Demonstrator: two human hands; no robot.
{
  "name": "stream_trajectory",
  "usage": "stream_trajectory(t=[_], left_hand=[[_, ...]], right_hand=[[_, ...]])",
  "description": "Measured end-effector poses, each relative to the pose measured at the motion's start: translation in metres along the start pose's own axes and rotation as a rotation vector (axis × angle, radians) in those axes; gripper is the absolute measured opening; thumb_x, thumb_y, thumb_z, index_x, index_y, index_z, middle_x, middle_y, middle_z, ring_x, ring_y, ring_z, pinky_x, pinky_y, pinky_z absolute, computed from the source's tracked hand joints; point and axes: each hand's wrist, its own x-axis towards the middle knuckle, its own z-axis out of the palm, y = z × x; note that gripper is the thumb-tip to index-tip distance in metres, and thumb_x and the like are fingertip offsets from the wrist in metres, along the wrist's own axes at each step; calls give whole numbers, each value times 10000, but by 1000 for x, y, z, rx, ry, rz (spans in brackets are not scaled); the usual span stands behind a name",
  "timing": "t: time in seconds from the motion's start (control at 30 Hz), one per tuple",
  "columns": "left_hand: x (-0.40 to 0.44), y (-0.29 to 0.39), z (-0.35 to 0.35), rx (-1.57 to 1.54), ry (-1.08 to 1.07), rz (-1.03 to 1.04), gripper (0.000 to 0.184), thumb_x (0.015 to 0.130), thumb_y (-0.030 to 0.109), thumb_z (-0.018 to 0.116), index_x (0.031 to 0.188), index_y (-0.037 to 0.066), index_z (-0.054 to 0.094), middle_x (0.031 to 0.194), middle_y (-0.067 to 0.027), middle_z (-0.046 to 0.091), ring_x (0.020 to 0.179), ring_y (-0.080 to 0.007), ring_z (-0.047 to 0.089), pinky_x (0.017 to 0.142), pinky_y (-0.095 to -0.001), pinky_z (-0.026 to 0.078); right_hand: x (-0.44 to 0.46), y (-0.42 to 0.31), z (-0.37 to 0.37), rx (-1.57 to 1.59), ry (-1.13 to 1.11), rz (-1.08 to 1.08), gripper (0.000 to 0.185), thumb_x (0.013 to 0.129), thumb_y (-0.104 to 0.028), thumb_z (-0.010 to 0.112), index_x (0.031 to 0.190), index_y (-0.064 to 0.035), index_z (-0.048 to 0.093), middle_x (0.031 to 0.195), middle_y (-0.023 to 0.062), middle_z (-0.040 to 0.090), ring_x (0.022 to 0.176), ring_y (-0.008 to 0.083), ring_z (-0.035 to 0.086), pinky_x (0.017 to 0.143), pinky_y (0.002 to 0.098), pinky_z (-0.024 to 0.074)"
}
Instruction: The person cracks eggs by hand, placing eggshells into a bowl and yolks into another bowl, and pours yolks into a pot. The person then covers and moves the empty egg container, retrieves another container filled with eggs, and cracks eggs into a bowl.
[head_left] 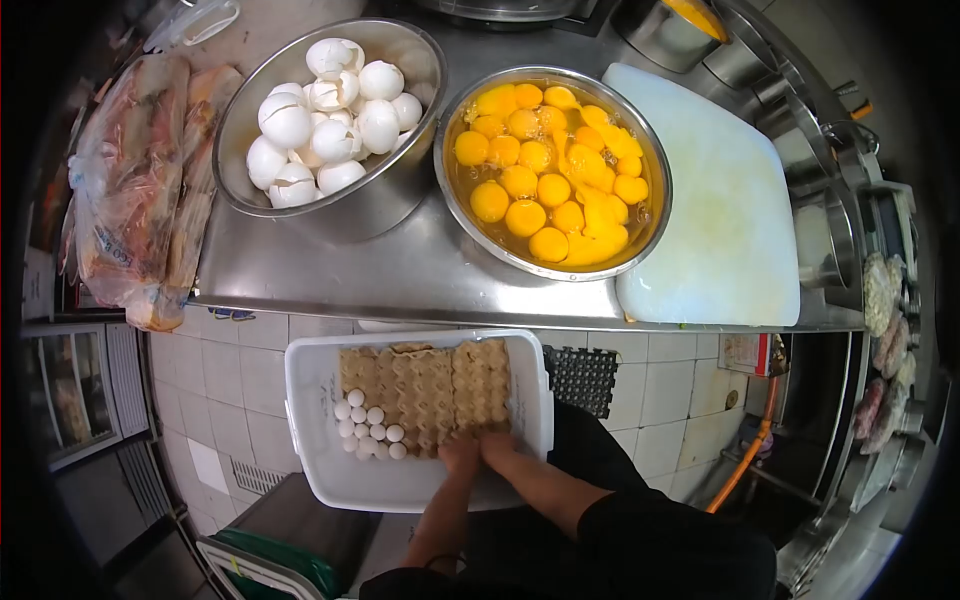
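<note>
Leaning over that white bin (297, 420), you've got both arms reaching in from about 6 o'clock. Your left hand (460, 453) and right hand (498, 450) are side by side at the near edge of the brown egg trays (425, 385), with your fingers mostly hidden, so I can't tell if they're open or gripping the cardboard. The trays sit inside the bin, and a cluster of whole white eggs (375, 432) is over at roughly 9 o'clock from your hands (nice little pile, btw).

Up on the metal desk (410, 285), there's a steel bowl of cracked white shells (378, 124) at 11 o'clock in your view. The wide bowl of yolks and whites (535, 183) is at 1 o'clock, right by the pale cutting board (725, 200) at 2. Some plastic-wrapped stuff (130, 190) lies around 10 o'clock, and a black mat (582, 381) is on the tiled floor (645, 400) near 4.
</note>
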Motion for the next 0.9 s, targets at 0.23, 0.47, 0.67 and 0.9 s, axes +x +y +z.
stream_trajectory(t=[0.23,0.47,0.67,0.9], left_hand=[[27,-4,9,-255,-117,-80,433,974,334,499,1339,110,559,1429,-140,500,1275,-345,536,987,-458,469],[4,-37,-12,-283,30,400,417,931,262,569,1334,155,566,1206,-111,655,1089,-317,657,871,-427,546],[-74,-72,-105,-1907,-385,281,324,951,180,540,1267,109,531,1208,-105,600,963,-262,661,776,-438,567],[-211,19,-325,-1371,-82,563,422,907,193,673,1283,88,510,1141,-116,629,1029,-242,628,824,-395,536]], right_hand=[[-13,-2,-35,-141,-51,-234,325,918,-233,572,1178,-89,701,1165,128,707,1077,317,680,871,476,551],[-112,14,-175,215,-501,-410,476,835,-126,690,1285,-42,556,940,94,694,824,228,696,735,345,576],[-206,118,-238,1376,-751,-851,476,920,-122,679,1335,-43,460,1177,140,600,1016,203,636,849,368,565],[-319,176,-362,1384,64,-814,549,877,-18,620,1400,-80,461,1049,97,623,812,148,629,706,286,555]])
